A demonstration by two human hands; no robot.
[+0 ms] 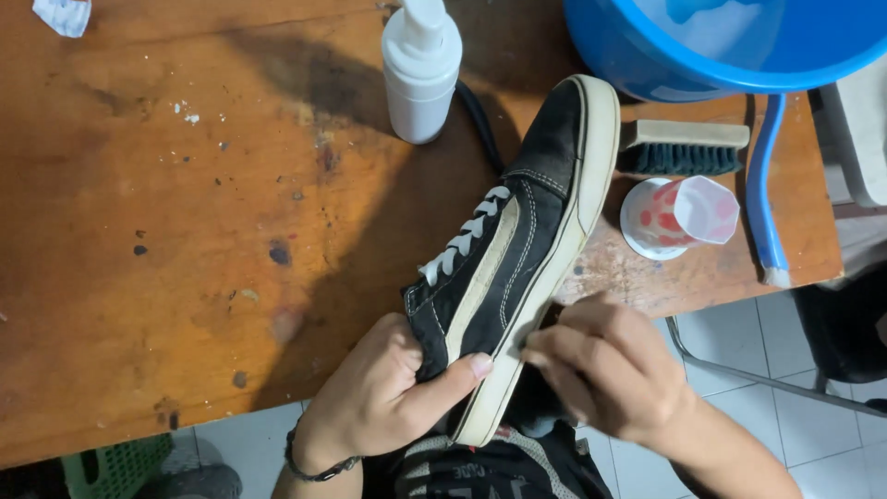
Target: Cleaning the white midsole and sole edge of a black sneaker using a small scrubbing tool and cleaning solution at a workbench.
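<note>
At the far left corner of the wooden bench (139, 185) one scrap of white paper (63, 15) is seen, and one green crate (115, 467) shows below the bench's near edge. Further right, one white pump bottle (421, 69) stands upright at the far side, with one black cord (480, 115) lying just beside it. One black sneaker (517, 240) with white laces and a cream sole is held tilted over the near edge, toe pointing far and right. Its heel is gripped by the left hand (379, 397), fingers closed around it and the thumb pressed on the side; one dark bracelet (314, 467) is worn on that wrist. The right hand (605, 365) is closed on a dark cloth (536, 402), pressed against the sole's edge. To the right, one brush (684, 148), one overturned plastic cup (679, 217) and one blue basin (721, 42) are seen, with one blue handle (762, 185) lying beside them.
</note>
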